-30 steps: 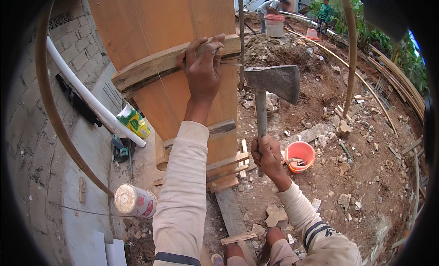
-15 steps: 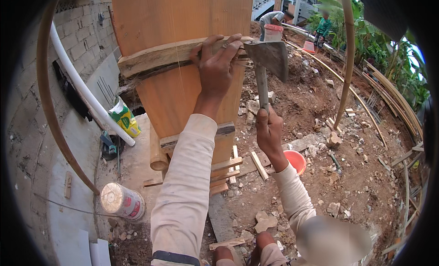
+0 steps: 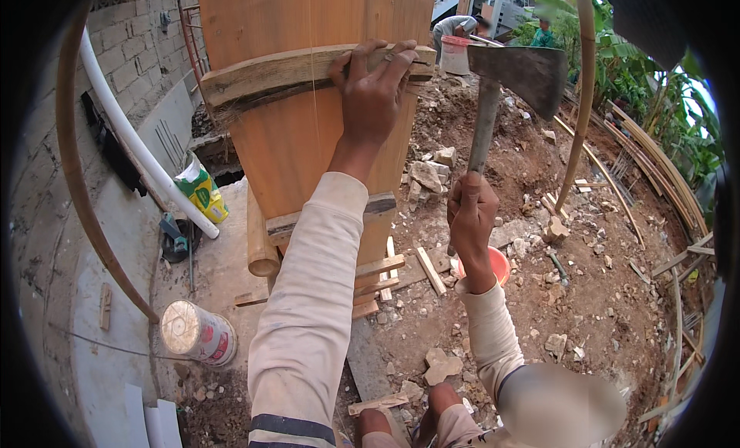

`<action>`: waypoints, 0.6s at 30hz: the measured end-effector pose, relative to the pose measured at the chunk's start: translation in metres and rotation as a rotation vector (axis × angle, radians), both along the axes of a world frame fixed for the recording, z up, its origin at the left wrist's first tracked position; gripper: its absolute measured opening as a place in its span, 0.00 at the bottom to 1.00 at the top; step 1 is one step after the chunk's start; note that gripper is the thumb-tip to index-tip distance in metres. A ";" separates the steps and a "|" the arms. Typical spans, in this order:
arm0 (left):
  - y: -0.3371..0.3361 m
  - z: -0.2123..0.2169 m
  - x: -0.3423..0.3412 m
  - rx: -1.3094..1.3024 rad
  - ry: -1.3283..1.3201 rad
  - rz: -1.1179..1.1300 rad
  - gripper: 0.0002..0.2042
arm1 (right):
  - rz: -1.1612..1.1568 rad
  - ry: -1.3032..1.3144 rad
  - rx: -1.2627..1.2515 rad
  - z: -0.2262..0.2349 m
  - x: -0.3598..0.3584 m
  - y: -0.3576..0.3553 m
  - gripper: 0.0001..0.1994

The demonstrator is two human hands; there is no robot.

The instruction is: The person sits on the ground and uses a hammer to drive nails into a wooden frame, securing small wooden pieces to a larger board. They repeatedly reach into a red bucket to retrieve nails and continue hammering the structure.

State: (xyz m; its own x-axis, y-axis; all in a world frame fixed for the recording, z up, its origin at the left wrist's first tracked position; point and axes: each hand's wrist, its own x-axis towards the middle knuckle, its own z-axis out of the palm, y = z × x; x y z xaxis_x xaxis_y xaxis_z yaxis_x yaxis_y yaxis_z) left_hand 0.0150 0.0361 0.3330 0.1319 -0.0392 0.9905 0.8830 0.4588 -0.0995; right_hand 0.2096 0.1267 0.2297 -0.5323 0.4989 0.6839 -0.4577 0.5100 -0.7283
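Rough timber batten (image 3: 308,72) lay under my flat, open left hand (image 3: 374,90), and the axe (image 3: 512,74) gripped tight in my right hand (image 3: 472,217) beside it could have glanced onto those fingers.

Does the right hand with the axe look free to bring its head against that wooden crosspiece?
Probably yes. The right hand holds the axe raised just beside the crosspiece's end, with open air between. The left hand pressing that end sits close, though.
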 end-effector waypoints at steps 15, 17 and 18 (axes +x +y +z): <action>-0.045 0.004 0.015 -0.188 -0.090 0.415 0.36 | 0.362 0.241 -0.193 -0.031 0.052 -0.007 0.21; -0.045 0.007 0.004 -0.180 -0.120 0.413 0.38 | 0.330 0.349 -0.108 -0.026 0.041 -0.002 0.22; -0.042 0.005 0.003 -0.194 -0.127 0.427 0.38 | 0.271 0.369 -0.012 -0.025 0.033 0.007 0.24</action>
